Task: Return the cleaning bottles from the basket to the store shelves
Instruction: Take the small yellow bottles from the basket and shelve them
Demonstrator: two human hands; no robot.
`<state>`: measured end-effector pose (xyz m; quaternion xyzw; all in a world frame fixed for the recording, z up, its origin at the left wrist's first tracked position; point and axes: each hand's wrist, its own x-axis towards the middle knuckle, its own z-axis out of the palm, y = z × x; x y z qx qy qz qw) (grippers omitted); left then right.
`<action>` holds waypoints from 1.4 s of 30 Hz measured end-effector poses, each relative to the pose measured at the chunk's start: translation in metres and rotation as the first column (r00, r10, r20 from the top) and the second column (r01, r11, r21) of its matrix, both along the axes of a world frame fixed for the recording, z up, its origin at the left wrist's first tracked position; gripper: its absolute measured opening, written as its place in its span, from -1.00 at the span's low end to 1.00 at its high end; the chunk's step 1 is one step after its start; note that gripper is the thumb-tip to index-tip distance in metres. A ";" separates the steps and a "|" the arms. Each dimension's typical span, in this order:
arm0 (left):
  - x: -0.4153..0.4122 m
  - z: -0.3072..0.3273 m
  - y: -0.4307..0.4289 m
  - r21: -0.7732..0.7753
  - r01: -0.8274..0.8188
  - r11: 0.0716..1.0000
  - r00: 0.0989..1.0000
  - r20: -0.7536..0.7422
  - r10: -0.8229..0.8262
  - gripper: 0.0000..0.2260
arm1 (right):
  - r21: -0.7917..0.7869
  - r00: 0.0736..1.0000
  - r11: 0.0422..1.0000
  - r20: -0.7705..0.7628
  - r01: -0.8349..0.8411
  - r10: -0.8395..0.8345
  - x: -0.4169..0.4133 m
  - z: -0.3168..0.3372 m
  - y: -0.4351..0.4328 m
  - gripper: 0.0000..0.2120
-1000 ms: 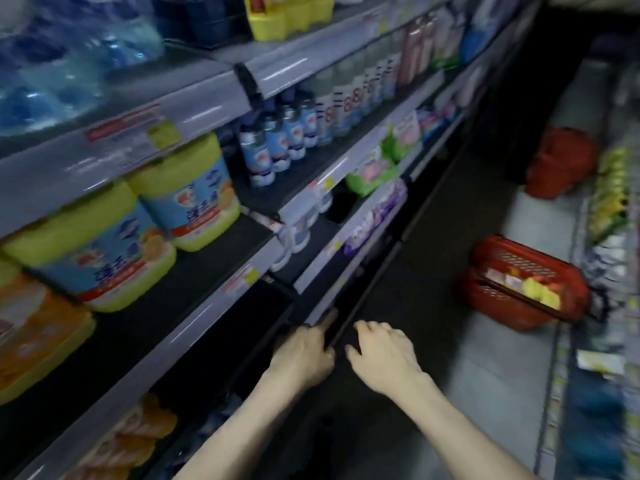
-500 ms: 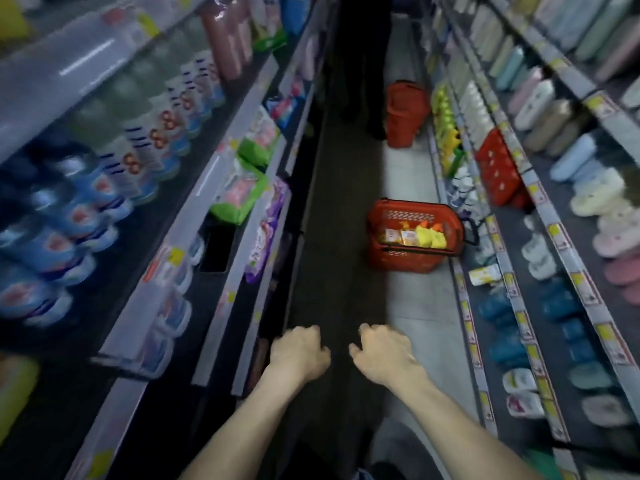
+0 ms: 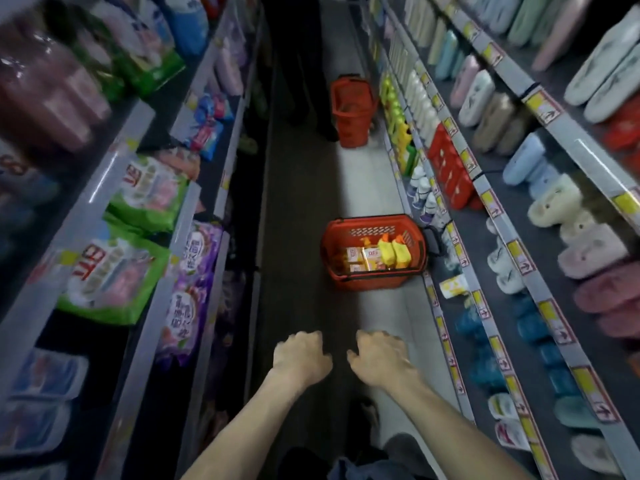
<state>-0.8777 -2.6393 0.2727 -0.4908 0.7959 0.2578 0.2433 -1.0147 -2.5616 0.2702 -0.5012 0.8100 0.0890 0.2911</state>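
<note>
Both forearms reach forward side by side, low in the view, over the aisle floor (image 3: 377, 188). The left hand (image 3: 302, 358) and the right hand (image 3: 380, 360) are held palm down, knuckles up and close together without touching. Each grip is loose: the fingers hang curled downward and neither hand holds anything.

The basket (image 3: 375, 220) sits on the floor ahead of the hands and well apart from them, close to the foot of the right shelves (image 3: 491, 202). It is red, and its long side runs across the aisle. A black handle (image 3: 433, 239) sticks out of its right end toward those shelves.

Inside it, at the right, two yellow bottles (image 3: 393, 253) stand side by side with their orange caps toward the far wall of the basket, so their long axes run roughly along the aisle. Whether they stand upright or lean back cannot be told. Just left of them are several orange-and-cream packs (image 3: 360, 259).

A second basket (image 3: 351, 114), also red, stands farther down the aisle by the same shelves; what is in it is not visible.

The left shelves (image 3: 104, 188) carry green bags (image 3: 138, 206) and purple bags (image 3: 194, 292). The right shelves hold rows of slippers (image 3: 571, 237), with more yellow bottles low down
</note>
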 end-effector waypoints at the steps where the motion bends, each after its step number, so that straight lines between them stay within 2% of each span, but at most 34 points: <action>1: -0.016 0.002 -0.009 -0.008 0.008 1.000 1.000 -0.002 -0.008 -0.63 | -0.004 1.000 1.000 -0.002 -0.002 0.002 -0.016 0.001 -0.010 -0.61; 10: -0.119 -0.005 -0.095 0.046 0.047 0.998 0.999 -0.001 -0.047 -0.66 | 0.012 1.000 1.000 -0.005 -0.026 0.026 -0.115 -0.011 -0.100 -0.60; 19: -0.173 -0.042 -0.217 0.086 0.048 0.995 0.999 -0.026 -0.046 -0.66 | 0.050 0.999 0.998 -0.006 -0.039 0.040 -0.174 -0.038 -0.219 -0.60; 27: -0.207 -0.071 -0.307 0.192 0.013 0.981 0.999 -0.034 -0.007 -0.66 | 0.124 0.996 0.988 0.004 -0.092 0.093 -0.211 -0.063 -0.304 -0.61; 37: -0.259 -0.122 -0.353 0.201 -0.053 0.978 0.999 0.020 0.050 -0.64 | 0.190 0.986 0.968 0.032 -0.165 0.162 -0.279 -0.116 -0.361 -0.65; 42: -0.298 -0.162 -0.366 0.208 -0.107 0.972 0.993 0.065 0.096 -0.67 | 0.215 0.974 0.951 0.084 -0.223 0.210 -0.318 -0.160 -0.377 -0.59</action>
